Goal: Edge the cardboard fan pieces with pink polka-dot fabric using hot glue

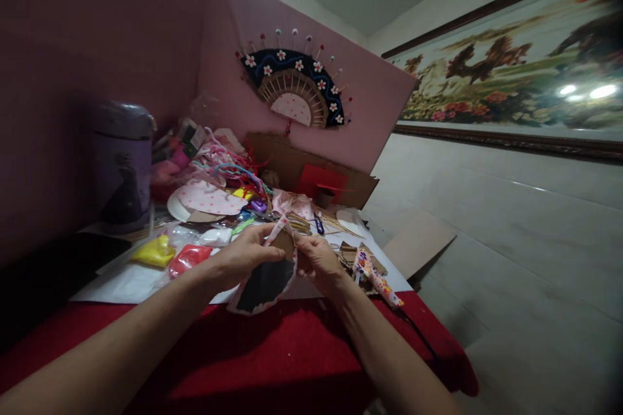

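Note:
In front of me is a half-round cardboard piece, its face partly dark and partly brown. Pale pink dotted fabric is folded over its edge. My left hand grips the upper left side, thumb lying across the face. At the upper right edge, the fingers of my right hand pinch the fabric border. The piece is tilted above the table's front edge. Right of my right hand lies a flower-patterned tool with a dark cord, resembling a glue gun, beside brown cardboard scraps.
Yellow and red clay packs lie left on the white sheet over the red tablecloth. A purple bin stands at the far left. Behind are dotted fabric, craft strings and a blue-handled cutter. A decorated fan hangs on the pink panel.

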`<state>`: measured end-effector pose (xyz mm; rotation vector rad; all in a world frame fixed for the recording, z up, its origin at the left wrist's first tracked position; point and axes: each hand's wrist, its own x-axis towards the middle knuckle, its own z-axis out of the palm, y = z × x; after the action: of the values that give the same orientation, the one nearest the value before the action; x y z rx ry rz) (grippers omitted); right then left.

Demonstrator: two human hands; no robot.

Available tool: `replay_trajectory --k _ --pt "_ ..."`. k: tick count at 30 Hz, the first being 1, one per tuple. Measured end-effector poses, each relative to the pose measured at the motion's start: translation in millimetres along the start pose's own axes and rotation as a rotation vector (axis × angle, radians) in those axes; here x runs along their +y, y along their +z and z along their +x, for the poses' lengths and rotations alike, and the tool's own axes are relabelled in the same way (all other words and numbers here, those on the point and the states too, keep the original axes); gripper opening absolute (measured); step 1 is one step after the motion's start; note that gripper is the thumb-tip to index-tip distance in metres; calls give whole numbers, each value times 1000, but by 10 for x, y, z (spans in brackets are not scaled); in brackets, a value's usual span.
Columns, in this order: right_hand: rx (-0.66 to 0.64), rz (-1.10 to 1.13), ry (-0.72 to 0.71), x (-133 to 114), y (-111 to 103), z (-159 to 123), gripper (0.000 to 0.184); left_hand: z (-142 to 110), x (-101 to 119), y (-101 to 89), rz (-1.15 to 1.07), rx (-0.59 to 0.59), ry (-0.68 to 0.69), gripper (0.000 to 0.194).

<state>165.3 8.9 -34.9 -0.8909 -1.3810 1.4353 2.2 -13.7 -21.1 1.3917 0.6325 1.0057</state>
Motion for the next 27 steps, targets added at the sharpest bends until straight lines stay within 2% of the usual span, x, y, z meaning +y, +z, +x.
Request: replay_trajectory --k 7,11,14,16,19,24,27 --pt "-4 -195 -223 69 -11 -1 48 -4 6 16 14 28 -10 31" --pt "65 -362 -313 71 18 -29 45 9 -17 3 54 23 17 22" --pt "101 -387 -351 71 25 -31 47 18 -26 -5 70 33 12 20" --pt "92 -295 -298 68 23 -24 52 14 -18 3 57 34 -5 24" --pt "59 -78 -137 50 28 -11 54 -3 -1 28 29 -20 -12 34" --pt "-62 134 43 24 42 -2 34 -29 14 43 63 -127 15 38" --pt "-105 186 87 18 45 -11 31 -29 10 30 64 -153 11 37"
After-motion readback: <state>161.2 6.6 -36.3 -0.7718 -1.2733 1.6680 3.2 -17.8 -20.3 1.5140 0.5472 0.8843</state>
